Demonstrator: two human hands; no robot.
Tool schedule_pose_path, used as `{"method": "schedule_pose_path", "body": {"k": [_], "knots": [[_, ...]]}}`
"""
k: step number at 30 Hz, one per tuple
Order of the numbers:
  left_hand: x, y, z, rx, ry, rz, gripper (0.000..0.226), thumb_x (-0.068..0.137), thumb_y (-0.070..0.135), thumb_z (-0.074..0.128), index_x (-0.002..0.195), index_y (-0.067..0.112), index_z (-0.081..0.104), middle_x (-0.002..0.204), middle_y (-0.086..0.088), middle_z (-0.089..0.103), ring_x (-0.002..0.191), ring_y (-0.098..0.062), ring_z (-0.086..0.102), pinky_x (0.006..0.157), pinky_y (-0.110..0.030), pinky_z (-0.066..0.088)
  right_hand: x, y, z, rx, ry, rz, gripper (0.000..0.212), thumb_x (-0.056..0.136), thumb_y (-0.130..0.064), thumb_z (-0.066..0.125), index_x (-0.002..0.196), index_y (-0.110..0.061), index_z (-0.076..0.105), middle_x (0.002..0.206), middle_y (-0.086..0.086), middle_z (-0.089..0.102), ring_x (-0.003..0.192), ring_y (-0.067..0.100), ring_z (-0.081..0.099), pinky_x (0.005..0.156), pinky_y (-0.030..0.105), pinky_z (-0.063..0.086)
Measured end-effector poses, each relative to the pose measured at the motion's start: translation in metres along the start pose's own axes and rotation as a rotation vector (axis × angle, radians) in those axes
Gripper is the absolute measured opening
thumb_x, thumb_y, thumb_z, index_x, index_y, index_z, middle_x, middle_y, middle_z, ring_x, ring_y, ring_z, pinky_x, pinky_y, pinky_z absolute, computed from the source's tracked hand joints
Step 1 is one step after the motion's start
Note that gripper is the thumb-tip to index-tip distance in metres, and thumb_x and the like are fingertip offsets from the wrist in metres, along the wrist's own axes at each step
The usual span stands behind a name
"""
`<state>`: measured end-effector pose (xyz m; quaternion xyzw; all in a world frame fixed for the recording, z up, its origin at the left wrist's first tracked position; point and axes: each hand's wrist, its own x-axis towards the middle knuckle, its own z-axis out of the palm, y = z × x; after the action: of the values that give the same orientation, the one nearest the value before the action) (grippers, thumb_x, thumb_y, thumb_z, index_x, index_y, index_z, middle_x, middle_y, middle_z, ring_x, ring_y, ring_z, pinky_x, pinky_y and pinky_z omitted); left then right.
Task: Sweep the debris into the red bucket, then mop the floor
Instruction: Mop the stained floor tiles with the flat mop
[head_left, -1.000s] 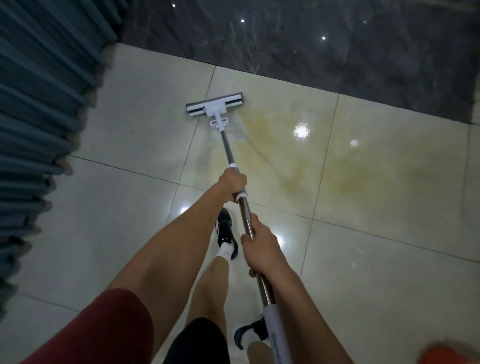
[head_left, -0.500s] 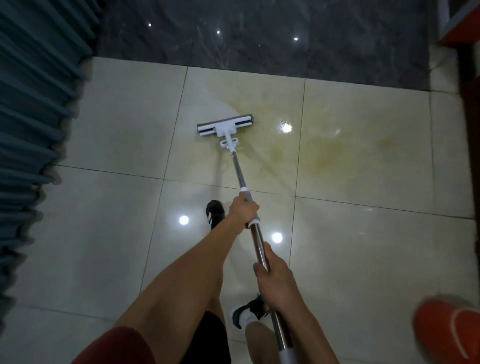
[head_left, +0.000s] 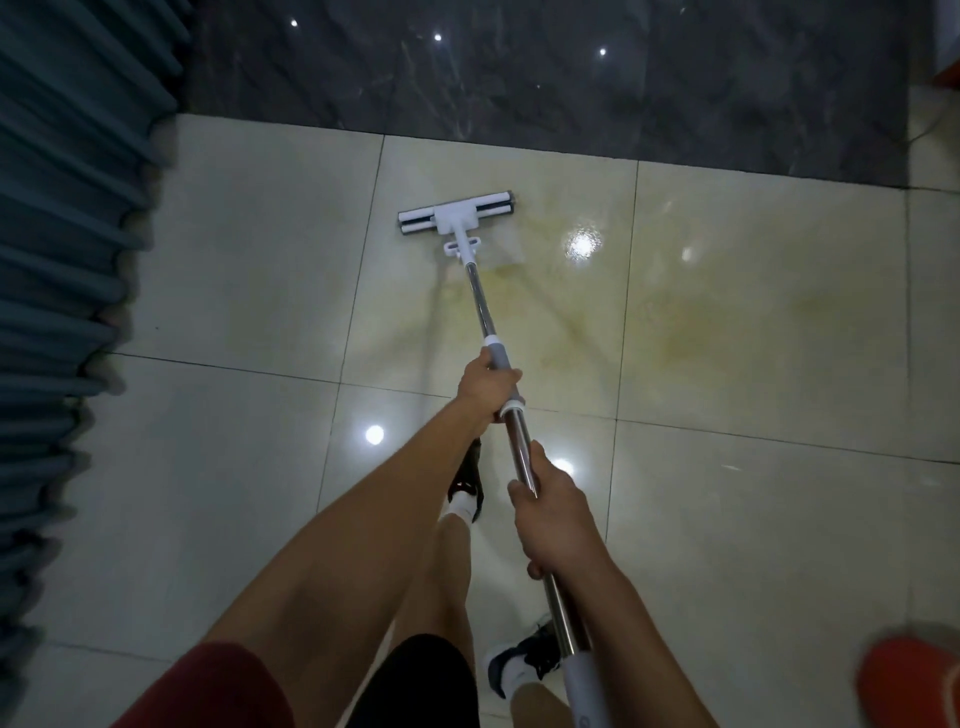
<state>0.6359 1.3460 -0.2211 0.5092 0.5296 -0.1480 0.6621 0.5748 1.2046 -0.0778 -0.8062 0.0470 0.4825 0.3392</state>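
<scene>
A long mop with a polished steel pole and a flat white-and-black roller head (head_left: 456, 214) is held out in front of the person, its head resting on the glossy cream floor tiles (head_left: 244, 249) close to the border of dark marble-patterned tiles (head_left: 519, 67). The left hand (head_left: 485, 387) is wrapped round the grey collar partway down the pole, and the right hand (head_left: 553, 512) is closed round the bare steel nearer the body. A wet patch is seen just behind the head, and a yellowish stain (head_left: 670, 317) is spread over the tiles to its right. The red plastic bucket (head_left: 909, 680) is only partly in view, blurred, at the lower right corner, near the person's right side.

Mopping appears to be under way, with the stain largely untreated. Several risks are judged likely: the wet, shiny tiles could be slipped on, since the black-and-white trainers (head_left: 467, 480) are placed on ground near the damp strip; the bucket could be knocked by the pole's rear end or by a backward step; and the pleated teal curtain (head_left: 62, 260) at the left could be dampened if the head is swung wide. The stain may merely be smeared if too little pressure is applied.
</scene>
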Motion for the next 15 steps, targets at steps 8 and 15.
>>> {"method": "schedule_pose_path", "body": {"k": [8,15], "knots": [[0.075,0.133,-0.038,-0.026,-0.051,-0.046,0.057,0.094,0.010,0.066,0.145,0.024,0.044,0.096,-0.014,0.063,0.057,-0.027,0.063,0.056,-0.038,0.057,0.103,-0.131,-0.005,-0.007,0.022,-0.024,0.049,0.102,-0.019,0.044,0.148,-0.035,0.035,0.090,-0.002,0.055,0.069,0.015,0.058,0.058,0.034,0.059],[0.149,0.261,-0.053,0.068,0.038,0.054,0.018,0.091,0.002,0.063,0.109,0.003,0.059,0.088,-0.019,0.062,0.052,-0.029,0.062,0.061,-0.043,0.060,0.192,-0.242,-0.031,0.019,0.017,-0.035,0.039,0.100,-0.019,0.045,0.139,-0.024,0.044,0.097,0.008,0.057,0.062,0.022,0.058,0.043,0.029,0.052]]}}
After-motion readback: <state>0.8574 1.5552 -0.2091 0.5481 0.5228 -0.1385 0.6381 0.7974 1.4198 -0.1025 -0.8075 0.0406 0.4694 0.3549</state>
